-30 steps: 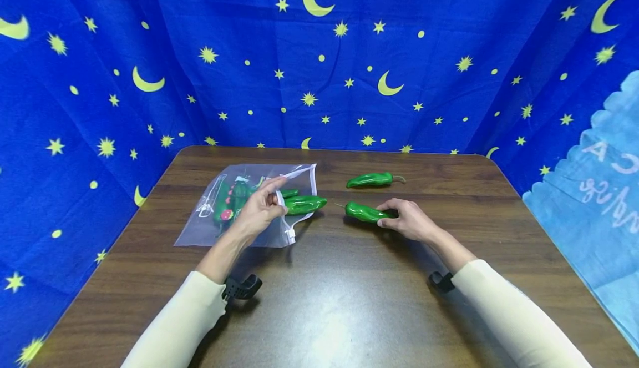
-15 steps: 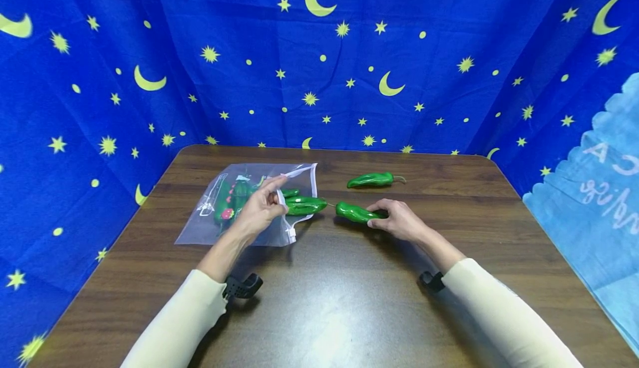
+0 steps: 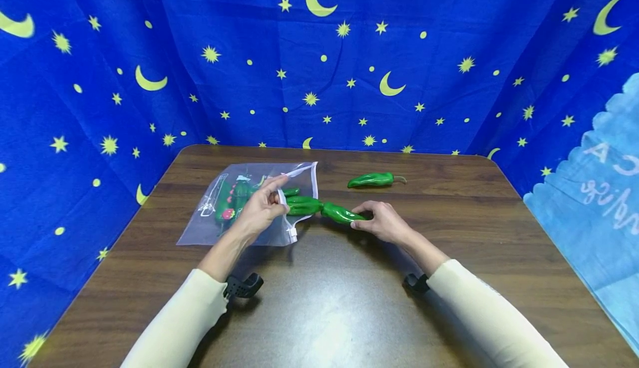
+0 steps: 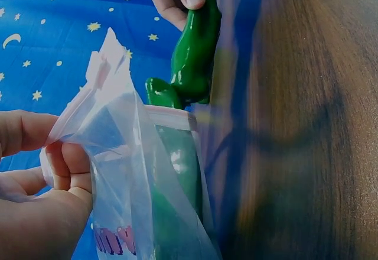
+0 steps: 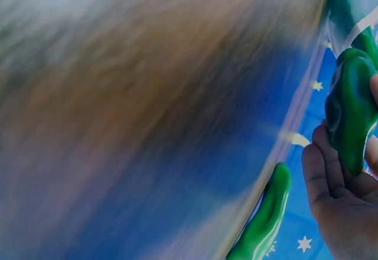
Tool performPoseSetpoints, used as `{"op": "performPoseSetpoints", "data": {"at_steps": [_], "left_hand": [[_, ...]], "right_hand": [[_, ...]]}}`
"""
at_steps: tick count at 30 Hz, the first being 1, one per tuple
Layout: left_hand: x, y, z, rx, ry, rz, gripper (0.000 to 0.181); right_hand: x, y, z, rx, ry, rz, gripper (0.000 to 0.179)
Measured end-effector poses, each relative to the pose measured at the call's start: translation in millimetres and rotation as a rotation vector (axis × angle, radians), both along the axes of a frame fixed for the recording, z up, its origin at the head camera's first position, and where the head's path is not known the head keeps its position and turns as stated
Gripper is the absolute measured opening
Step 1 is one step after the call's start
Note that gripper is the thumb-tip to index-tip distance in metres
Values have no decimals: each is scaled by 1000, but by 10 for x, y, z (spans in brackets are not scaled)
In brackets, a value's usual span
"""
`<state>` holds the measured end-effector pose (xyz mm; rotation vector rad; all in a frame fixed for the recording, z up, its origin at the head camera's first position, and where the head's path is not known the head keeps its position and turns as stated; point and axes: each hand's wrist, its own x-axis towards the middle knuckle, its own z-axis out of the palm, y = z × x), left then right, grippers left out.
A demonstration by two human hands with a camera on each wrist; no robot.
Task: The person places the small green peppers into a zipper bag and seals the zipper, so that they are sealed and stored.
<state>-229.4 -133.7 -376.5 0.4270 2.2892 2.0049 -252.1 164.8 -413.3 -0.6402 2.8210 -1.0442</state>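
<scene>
My left hand (image 3: pixel 259 207) pinches the edge of a clear zip bag (image 3: pixel 264 237) and keeps its mouth raised. Inside lie several green peppers, one pepper (image 3: pixel 303 205) reaching out to the opening. The fingers of my right hand (image 3: pixel 381 221) grip another green pepper (image 3: pixel 340 213) by its pointed end. Its stem end is right at the bag's mouth, against the pepper there. In the left wrist view, this gripped pepper (image 4: pixel 198 47) hangs just beyond the bag's white rim (image 4: pixel 171 117). The right wrist view shows the pepper (image 5: pixel 353 106) between fingers and thumb.
One more green pepper (image 3: pixel 371 180) lies on the brown wooden table (image 3: pixel 319 290) behind my right hand. The bag's slider (image 3: pixel 291 233) is at the near corner of its mouth. A blue curtain (image 3: pixel 259 51) with moons and stars hangs around the table.
My right hand has moved left with the pepper, bringing its stem end to the bag's mouth. The pepper at the opening has shifted slightly inward. My left hand has stayed put.
</scene>
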Motion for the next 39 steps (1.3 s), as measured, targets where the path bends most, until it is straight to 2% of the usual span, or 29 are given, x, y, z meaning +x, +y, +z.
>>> {"op": "performPoseSetpoints", "data": {"at_steps": [10,18,28,39], "left_hand": [[-10,-2,0,10,0,0,73],[-8,-10,11,11,2,2,73],[-19,-11,-19,24,3,0,74],[-15,13,-20,14,-4,7,73]], "right_hand": [[4,-123,18,-8,16,12,30],[87,-18,16,1,-26,-17,31],[194,209,-14,-3,-35,-49,30],[224,173,15,-71,-66,-80,33]]}}
